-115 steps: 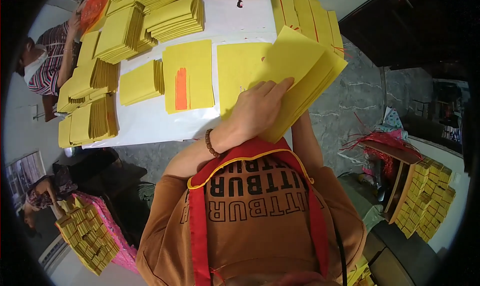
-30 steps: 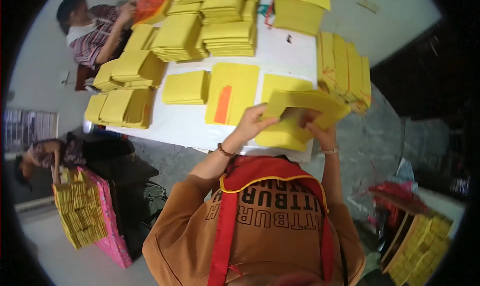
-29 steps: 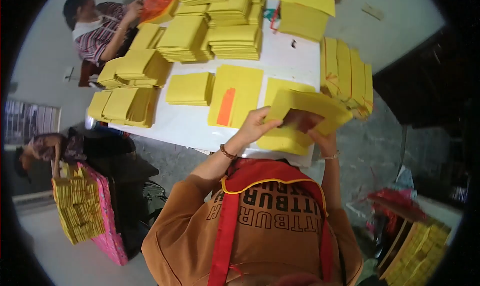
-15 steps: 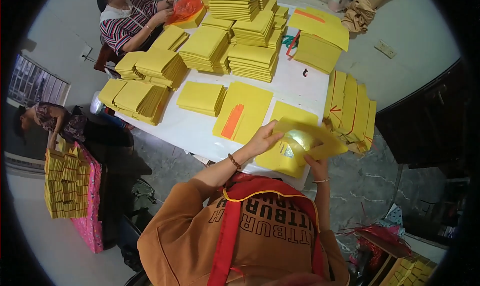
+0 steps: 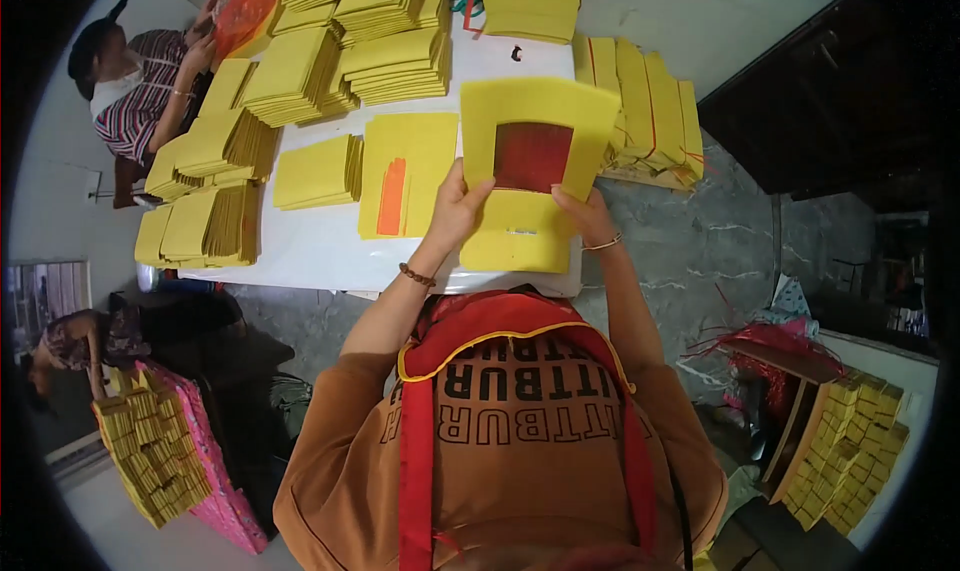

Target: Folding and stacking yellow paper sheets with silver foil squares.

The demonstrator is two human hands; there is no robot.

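Observation:
Between my two hands is a yellow paper sheet (image 5: 545,103) with a dark red, glossy-looking rectangle in its middle. My left hand (image 5: 462,203) pinches its lower left edge, thumb on the front. My right hand (image 5: 590,216) grips the lower right edge in the same way. Under it, at the table's front edge, lies more yellow paper (image 5: 512,241) with a small pale shiny mark, partly covered by the held sheet. Just left of my left hand is a yellow paper pile (image 5: 430,156) with an orange strip on top.
Folded yellow paper bundles (image 5: 290,76) crowd the white table (image 5: 315,246) at the left and back. Tied yellow bundles (image 5: 640,111) stand off its right side. A person in a striped top (image 5: 150,86) handles a red plastic bag (image 5: 243,19). Another person (image 5: 85,336) bends over stacked bundles at far left.
The sheet has been swung upright and squared toward me, held level in both hands. Its middle, silvery before, now looks dark red. My view has shifted to the right.

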